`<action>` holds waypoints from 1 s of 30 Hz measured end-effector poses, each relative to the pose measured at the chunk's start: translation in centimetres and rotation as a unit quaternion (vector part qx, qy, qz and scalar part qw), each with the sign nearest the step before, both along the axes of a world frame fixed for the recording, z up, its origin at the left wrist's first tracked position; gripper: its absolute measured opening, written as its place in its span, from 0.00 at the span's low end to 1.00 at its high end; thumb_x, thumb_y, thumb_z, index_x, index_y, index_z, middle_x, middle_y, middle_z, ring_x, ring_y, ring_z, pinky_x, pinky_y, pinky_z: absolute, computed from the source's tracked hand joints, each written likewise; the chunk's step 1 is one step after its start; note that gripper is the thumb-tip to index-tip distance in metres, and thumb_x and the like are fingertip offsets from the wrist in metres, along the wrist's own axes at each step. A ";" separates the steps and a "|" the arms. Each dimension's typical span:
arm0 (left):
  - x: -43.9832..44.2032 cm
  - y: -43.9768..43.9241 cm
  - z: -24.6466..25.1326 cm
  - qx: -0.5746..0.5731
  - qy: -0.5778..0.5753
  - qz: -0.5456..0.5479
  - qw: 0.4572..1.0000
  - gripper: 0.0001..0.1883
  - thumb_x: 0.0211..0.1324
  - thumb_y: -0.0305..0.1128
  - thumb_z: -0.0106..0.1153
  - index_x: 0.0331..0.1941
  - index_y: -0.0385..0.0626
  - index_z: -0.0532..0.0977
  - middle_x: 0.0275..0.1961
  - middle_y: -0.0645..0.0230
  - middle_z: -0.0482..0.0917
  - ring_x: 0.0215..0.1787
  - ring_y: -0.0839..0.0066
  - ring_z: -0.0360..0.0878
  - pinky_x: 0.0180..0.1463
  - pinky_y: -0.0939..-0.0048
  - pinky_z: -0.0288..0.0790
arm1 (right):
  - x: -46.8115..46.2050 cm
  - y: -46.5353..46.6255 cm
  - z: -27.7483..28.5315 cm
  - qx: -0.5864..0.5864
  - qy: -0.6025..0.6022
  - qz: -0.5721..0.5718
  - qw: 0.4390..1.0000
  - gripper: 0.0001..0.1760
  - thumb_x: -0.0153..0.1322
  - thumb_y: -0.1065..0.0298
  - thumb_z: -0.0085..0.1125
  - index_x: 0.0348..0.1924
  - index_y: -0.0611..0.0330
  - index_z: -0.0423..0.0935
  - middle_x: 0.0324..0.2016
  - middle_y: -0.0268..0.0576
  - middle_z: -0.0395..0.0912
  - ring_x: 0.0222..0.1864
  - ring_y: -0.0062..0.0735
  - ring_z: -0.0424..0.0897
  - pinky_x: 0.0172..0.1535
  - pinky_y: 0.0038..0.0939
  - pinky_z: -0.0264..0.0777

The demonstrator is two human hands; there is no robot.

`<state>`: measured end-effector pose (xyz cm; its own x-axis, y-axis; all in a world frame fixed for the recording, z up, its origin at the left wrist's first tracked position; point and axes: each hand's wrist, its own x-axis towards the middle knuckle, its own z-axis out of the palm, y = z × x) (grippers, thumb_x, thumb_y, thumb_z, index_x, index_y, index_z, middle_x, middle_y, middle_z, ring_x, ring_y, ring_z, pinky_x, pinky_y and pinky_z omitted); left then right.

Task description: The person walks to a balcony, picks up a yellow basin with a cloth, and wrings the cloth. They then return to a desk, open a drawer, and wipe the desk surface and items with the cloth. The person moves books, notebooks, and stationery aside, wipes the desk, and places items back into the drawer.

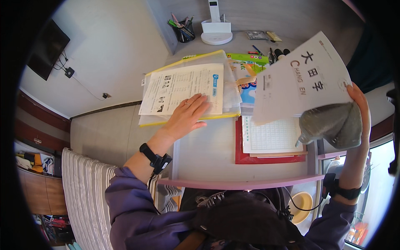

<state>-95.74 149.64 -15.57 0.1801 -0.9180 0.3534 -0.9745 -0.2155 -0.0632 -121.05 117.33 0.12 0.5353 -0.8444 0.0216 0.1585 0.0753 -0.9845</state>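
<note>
My left hand [189, 115] lies with its fingers spread on a printed worksheet [184, 89]. Under the worksheet is a clear mesh document pouch [231, 93] with yellow edging. My right hand [357, 97], raised at the right, holds up a white exercise booklet [300, 84] with large printed characters. A crumpled grey-green cloth or pouch [334, 125] also hangs at this hand; how it is held is hidden. Below the booklet, a green-gridded writing pad [272, 134] rests on a red folder [242, 156] inside the pulled-out drawer.
A black mesh pen holder [186, 32] and a white desk lamp [216, 36] stand at the desk's back. Colourful picture sheets [250, 90] lie between pouch and booklet. The drawer's pink front edge [247, 184] crosses before me. A yellow basin [301, 207] is below at the right.
</note>
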 end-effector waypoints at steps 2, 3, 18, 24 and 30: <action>-0.1 -0.2 -0.1 0.027 -0.006 0.024 0.999 0.30 0.45 0.36 0.64 0.55 0.46 0.65 0.58 0.62 0.67 0.64 0.65 0.61 0.58 0.62 0.62 | 1.0 -0.1 0.3 0.023 -0.022 0.074 0.997 0.23 0.66 0.58 0.58 0.48 0.65 0.73 0.36 0.51 0.79 0.32 0.34 0.82 0.37 0.29 0.77; -0.1 -0.3 -0.2 0.042 0.004 0.031 0.999 0.32 0.44 0.35 0.64 0.56 0.45 0.64 0.60 0.62 0.65 0.65 0.65 0.59 0.59 0.62 0.61 | 1.3 -0.2 0.4 0.054 -0.042 0.126 0.990 0.25 0.64 0.57 0.60 0.48 0.65 0.73 0.35 0.51 0.79 0.29 0.36 0.82 0.35 0.28 0.77; 3.9 -4.0 5.5 -0.258 0.055 0.119 0.957 0.15 0.51 0.21 0.49 0.45 0.42 0.73 0.39 0.56 0.80 0.38 0.56 0.79 0.41 0.62 0.72 | -7.2 -4.5 1.4 0.008 -0.039 0.007 0.999 0.22 0.70 0.54 0.51 0.48 0.64 0.73 0.36 0.51 0.80 0.36 0.33 0.83 0.40 0.30 0.78; 2.1 -6.9 1.8 -0.089 0.010 0.021 0.996 0.18 0.51 0.23 0.51 0.48 0.41 0.70 0.50 0.60 0.76 0.51 0.61 0.75 0.48 0.64 0.70 | -9.8 -4.8 0.3 -0.194 0.003 -0.045 0.980 0.24 0.66 0.58 0.60 0.51 0.60 0.72 0.40 0.50 0.78 0.37 0.34 0.82 0.43 0.30 0.77; -1.5 -8.2 1.5 -0.062 0.219 0.025 0.973 0.24 0.56 0.32 0.55 0.57 0.41 0.65 0.62 0.55 0.65 0.65 0.61 0.62 0.63 0.63 0.60 | -9.0 -6.2 0.0 -0.287 -0.078 0.068 0.952 0.26 0.60 0.66 0.69 0.50 0.58 0.74 0.44 0.49 0.75 0.40 0.31 0.81 0.44 0.29 0.77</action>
